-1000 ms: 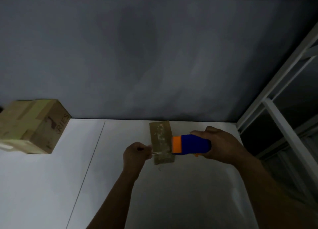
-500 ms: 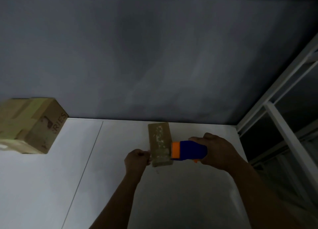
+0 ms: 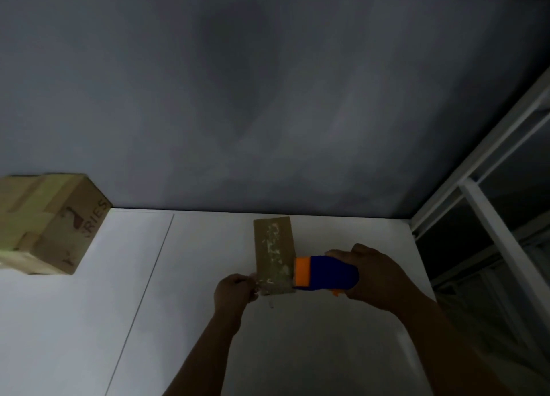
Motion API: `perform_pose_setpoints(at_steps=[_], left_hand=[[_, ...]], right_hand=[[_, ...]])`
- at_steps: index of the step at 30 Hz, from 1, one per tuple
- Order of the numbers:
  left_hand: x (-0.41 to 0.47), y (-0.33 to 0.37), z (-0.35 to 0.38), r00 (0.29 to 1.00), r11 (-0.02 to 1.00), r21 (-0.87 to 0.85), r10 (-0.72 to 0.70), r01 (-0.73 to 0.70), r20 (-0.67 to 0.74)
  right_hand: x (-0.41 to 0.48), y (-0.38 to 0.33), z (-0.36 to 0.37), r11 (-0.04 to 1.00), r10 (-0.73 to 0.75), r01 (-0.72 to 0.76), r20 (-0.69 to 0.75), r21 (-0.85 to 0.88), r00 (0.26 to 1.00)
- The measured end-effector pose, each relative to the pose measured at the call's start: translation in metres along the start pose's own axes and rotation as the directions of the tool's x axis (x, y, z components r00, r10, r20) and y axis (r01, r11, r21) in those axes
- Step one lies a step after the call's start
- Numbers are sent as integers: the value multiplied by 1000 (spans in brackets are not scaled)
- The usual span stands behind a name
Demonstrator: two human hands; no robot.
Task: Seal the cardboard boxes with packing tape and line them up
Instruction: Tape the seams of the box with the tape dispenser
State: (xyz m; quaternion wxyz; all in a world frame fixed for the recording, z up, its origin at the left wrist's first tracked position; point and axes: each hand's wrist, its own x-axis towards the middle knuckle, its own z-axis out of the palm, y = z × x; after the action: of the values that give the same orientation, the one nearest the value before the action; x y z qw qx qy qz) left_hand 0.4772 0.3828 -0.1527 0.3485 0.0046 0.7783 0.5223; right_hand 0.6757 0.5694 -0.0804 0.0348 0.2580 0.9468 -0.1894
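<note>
A small narrow cardboard box (image 3: pixel 273 252) with a scuffed top lies on the white table (image 3: pixel 178 306), near the far edge. My right hand (image 3: pixel 375 276) grips a blue and orange tape dispenser (image 3: pixel 324 273) whose orange end sits against the box's near right corner. My left hand (image 3: pixel 235 288) pinches the clear tape end at the box's near left corner. A larger taped cardboard box (image 3: pixel 50 223) with printed letters stands at the far left of the table.
A grey wall rises right behind the table. A white metal rack frame (image 3: pixel 491 217) stands to the right of the table's edge. A thin seam (image 3: pixel 143 300) runs across the tabletop left of my arms.
My hands, the dispenser and the small box keep nearly the same pose. The dispenser has shifted slightly along the box's near end, and the view has drifted a little.
</note>
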Motion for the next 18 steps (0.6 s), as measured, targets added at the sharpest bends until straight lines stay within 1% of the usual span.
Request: perform_pose_setpoints(at_steps=[2,4,6,7,9,10,11,12,14,16,18], left_hand=[[1,-2,-2,1000,1000,-2,-1,1,5],[3,-3,-4,1000,999,35,13,-13,-13],[2,-3,-8,996,996,80,41,-35,-81],[-1,-3,-10,987,990,124,88,-71,-137],[-8,-7,-14,932,946,216,287,-240,-223],[-14,-7,-15,893,910,244,389,-334,-226],[-18,-7,-13,868,880,261,452,-397,-204],[-22,-5,-11,859,860,270,485,-433,-166],[-26,-4,-5,866,855,256,489,-451,-109],[-28,-4,1,887,878,227,451,-422,-98],[-28,-8,4,894,879,251,438,-405,-94]], right_hand=[[-2,0,1,1000,-1,1,3,6,1000],[-3,-1,3,1000,5,-5,5,24,1000],[-3,-3,5,1000,1,-1,-11,31,1000],[-3,-3,7,999,1,-1,-15,36,1000],[-2,-5,11,999,9,-8,-16,51,1000],[-1,-6,13,998,17,-16,-15,65,1000],[0,-7,15,996,28,-27,-16,84,999],[1,-8,18,994,36,-34,-19,107,999],[1,-11,20,990,45,-41,-22,137,999],[1,-12,19,991,51,-48,-22,128,998],[-1,-13,19,987,51,-46,-27,152,998]])
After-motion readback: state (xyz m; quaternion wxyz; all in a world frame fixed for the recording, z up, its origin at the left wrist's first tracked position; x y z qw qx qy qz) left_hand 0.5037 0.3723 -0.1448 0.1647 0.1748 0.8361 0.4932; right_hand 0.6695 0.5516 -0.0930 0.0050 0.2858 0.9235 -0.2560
